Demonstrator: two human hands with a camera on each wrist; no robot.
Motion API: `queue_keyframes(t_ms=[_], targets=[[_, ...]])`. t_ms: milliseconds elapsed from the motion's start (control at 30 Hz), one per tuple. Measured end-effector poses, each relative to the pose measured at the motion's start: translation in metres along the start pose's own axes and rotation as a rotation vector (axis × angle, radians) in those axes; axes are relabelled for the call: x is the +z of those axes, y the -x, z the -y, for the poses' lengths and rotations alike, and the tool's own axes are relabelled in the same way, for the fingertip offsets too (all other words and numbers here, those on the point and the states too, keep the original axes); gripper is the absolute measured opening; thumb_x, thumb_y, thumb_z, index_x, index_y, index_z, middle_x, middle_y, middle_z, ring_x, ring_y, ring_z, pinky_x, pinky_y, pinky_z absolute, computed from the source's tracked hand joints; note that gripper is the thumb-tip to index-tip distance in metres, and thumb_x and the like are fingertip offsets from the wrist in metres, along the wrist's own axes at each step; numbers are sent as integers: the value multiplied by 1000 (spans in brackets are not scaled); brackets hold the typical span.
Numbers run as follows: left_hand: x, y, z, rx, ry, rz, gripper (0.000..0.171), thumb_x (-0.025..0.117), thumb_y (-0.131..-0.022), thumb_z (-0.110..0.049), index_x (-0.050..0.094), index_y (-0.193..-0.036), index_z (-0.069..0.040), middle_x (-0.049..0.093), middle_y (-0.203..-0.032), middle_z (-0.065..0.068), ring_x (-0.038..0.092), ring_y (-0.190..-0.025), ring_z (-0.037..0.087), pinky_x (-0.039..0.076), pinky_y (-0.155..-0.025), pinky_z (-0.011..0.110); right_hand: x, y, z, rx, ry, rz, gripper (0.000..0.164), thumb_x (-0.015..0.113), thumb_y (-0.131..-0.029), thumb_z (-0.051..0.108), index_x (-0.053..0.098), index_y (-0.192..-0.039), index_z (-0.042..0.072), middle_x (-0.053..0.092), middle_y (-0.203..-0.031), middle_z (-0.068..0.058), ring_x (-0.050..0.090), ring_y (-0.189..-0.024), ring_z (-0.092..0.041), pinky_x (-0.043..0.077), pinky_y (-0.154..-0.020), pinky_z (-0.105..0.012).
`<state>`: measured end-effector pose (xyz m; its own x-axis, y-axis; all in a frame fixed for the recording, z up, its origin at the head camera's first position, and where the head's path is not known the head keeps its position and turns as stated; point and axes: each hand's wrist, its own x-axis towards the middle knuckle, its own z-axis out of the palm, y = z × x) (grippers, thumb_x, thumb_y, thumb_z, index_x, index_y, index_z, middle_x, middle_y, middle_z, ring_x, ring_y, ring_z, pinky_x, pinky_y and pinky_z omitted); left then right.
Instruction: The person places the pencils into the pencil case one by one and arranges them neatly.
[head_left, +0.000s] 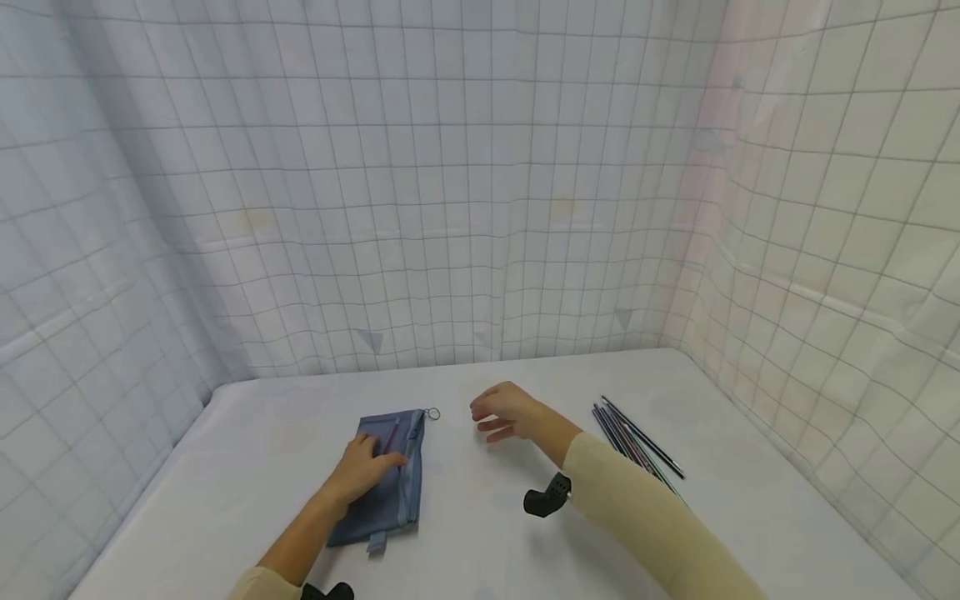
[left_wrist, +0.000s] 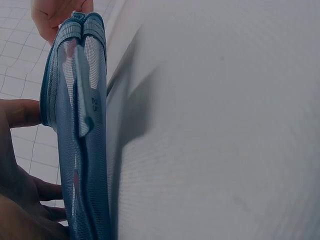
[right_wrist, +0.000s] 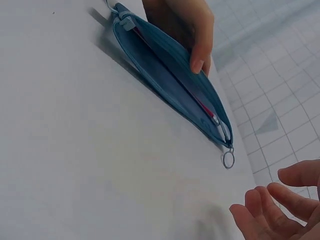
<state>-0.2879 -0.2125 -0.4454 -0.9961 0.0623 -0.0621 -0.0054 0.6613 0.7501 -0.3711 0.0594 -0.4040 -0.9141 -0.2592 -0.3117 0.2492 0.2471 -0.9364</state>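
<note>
A blue mesh zip pouch (head_left: pixel 375 504) lies on the white table, its zipped side parted toward the right. My left hand (head_left: pixel 363 471) rests on top of it, fingers spread and the thumb at the edge of the opening. Through that opening in the right wrist view, a slim dark and pinkish-red pencil (right_wrist: pixel 202 106) lies lengthwise inside the pouch (right_wrist: pixel 165 102). My right hand (head_left: pixel 506 411) is raised over the table to the right of the pouch, its fingers loosely bent and holding nothing.
Several dark pencils (head_left: pixel 633 442) lie in a loose bundle on the table (head_left: pixel 465 533) at the right, partly behind my right sleeve. A metal key ring (head_left: pixel 433 413) hangs from the pouch's far corner. White gridded curtains (head_left: pixel 450 208) enclose the table's back and sides.
</note>
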Motion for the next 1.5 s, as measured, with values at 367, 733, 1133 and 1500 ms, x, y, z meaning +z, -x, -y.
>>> queue_keyframes(t_ms=[367,733,1133,1500], targets=[[2,3,-1,21,-3,-19,86,67,-94,-37,33,-147,22,17,-158,43,14,-146,61,20,-114,71,-39,4,-11,8,15,-66,28,66,-100,11,68,-124,-5,69,-111,-17,70,-103,-34,61,-79,-44],[1,5,0,16,-15,-22,88,67,-93,-39,33,-148,21,17,-158,43,15,-145,62,21,-113,73,-63,15,-15,-1,42,-105,30,65,-101,12,66,-127,-4,68,-116,-18,69,-107,-35,60,-81,-43],[0,5,-1,21,-9,-18,88,67,-94,-38,33,-148,21,17,-158,43,15,-146,61,21,-113,72,-96,30,-26,-8,78,-133,34,66,-101,12,63,-129,-7,67,-117,-20,68,-106,-36,60,-84,-44],[1,4,2,8,-10,-10,89,67,-95,-40,32,-149,21,16,-159,42,14,-146,62,19,-113,73,-133,43,-34,-19,84,-145,37,65,-101,10,59,-131,-10,65,-121,-25,68,-105,-37,59,-85,-46]])
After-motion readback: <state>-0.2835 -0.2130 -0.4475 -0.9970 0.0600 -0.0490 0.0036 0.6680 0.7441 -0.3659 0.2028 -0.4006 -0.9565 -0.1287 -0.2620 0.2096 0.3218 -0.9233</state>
